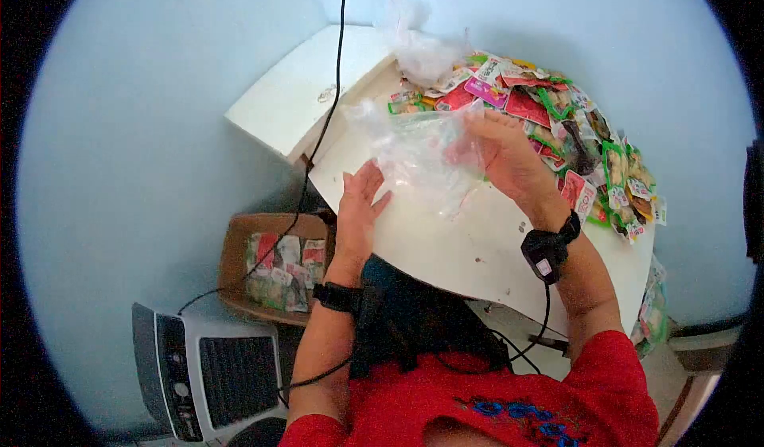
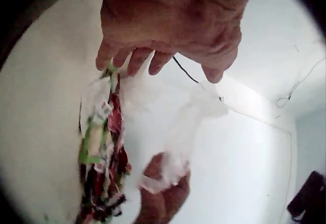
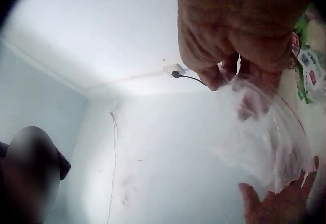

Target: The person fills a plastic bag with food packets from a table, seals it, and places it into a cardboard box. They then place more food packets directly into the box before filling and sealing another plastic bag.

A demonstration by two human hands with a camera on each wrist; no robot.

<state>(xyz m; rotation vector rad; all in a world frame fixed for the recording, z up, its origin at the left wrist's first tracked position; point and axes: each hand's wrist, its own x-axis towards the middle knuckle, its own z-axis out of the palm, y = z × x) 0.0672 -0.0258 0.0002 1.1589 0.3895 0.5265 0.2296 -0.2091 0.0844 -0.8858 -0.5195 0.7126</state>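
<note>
A clear plastic bag (image 1: 426, 157) is spread above the white table, between the two hands. My right hand (image 1: 513, 157) pinches its right side; the right wrist view shows the bag (image 3: 267, 142) hanging from the thumb and fingers of that hand (image 3: 239, 30). My left hand (image 1: 360, 212) is beside the bag's left edge with its fingers extended; contact with the plastic is unclear. In the left wrist view the left hand (image 2: 170, 23) has spread fingers, and the right hand (image 2: 164, 191) grips the bag (image 2: 175, 165) below it.
Many small colourful food packets (image 1: 549, 113) are heaped along the table's (image 1: 446, 240) far and right side, with another crumpled clear bag (image 1: 430, 53) behind. A cardboard box (image 1: 232, 268) of packets stands lower left, near a grey and black appliance (image 1: 195, 367). A black cable (image 1: 325, 125) hangs across.
</note>
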